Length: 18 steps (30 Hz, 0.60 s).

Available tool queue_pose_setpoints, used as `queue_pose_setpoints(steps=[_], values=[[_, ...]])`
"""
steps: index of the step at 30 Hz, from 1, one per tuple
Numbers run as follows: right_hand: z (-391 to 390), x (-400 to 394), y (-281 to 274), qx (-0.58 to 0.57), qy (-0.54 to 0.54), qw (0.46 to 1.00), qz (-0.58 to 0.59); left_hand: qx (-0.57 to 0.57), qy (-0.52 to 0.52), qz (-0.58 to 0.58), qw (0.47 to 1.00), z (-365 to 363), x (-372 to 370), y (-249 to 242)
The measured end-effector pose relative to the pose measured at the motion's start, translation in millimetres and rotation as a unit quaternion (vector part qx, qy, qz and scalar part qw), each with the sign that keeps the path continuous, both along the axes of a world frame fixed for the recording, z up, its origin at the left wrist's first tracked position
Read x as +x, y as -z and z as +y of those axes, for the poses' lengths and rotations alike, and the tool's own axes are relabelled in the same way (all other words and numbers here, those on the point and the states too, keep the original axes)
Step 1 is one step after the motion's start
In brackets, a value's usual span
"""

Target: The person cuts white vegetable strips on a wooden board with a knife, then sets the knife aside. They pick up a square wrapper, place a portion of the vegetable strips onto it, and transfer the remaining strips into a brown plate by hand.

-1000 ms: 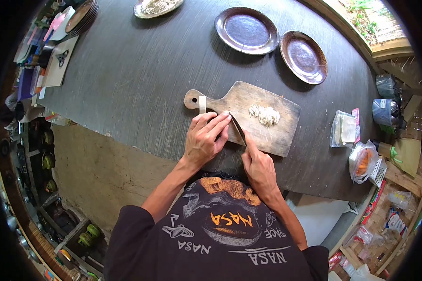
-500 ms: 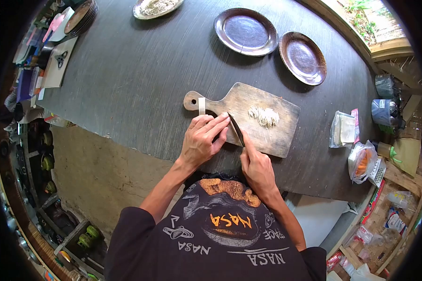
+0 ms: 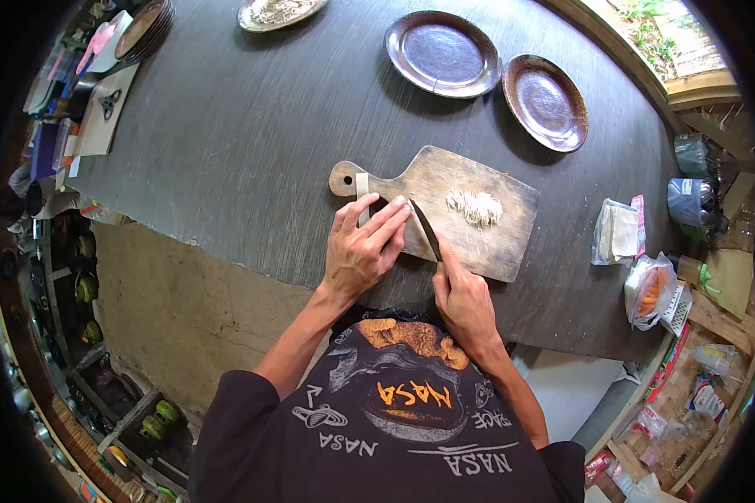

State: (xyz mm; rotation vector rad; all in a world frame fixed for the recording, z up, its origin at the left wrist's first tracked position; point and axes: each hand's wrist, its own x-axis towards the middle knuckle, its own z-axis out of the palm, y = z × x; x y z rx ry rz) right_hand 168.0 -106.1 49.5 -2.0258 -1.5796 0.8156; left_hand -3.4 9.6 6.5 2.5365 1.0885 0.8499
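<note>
In my right hand (image 3: 466,306) is a knife (image 3: 426,229), its dark blade slanting over the cutting board (image 3: 470,172) close to the left fingertips. My left hand (image 3: 363,247) bends over the board's near-left edge, fingertips pressed down beside the blade. Whatever lies beneath those fingertips is mostly hidden. One left finger reaches onto a pale flat strip (image 3: 362,184) lying across the base of the board's handle. A small heap of thin whitish shreds (image 3: 476,207) rests on the right half of the board.
Two dark oval plates (image 3: 442,54) (image 3: 545,103) sit beyond the board on the dark table (image 3: 252,151). Another plate (image 3: 281,12) at the far edge bears pale shreds. To the right are a bag of orange items (image 3: 649,293) and a clear packet (image 3: 617,232). Stacked plates (image 3: 145,29) stand far left.
A left finger has spread away from the others onto the pale strip. The knife blade has shifted slightly right, away from the left fingertips. The heap of shreds looks unchanged.
</note>
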Motion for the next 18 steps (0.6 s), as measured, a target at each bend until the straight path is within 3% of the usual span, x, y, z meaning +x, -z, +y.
queue_pose_setpoints(steps=[18], values=[[-12, 1, -5, -0.031, -0.006, 0.999, -0.014, 0.014, -0.005, -0.005, 1.0, -1, 3, 4]])
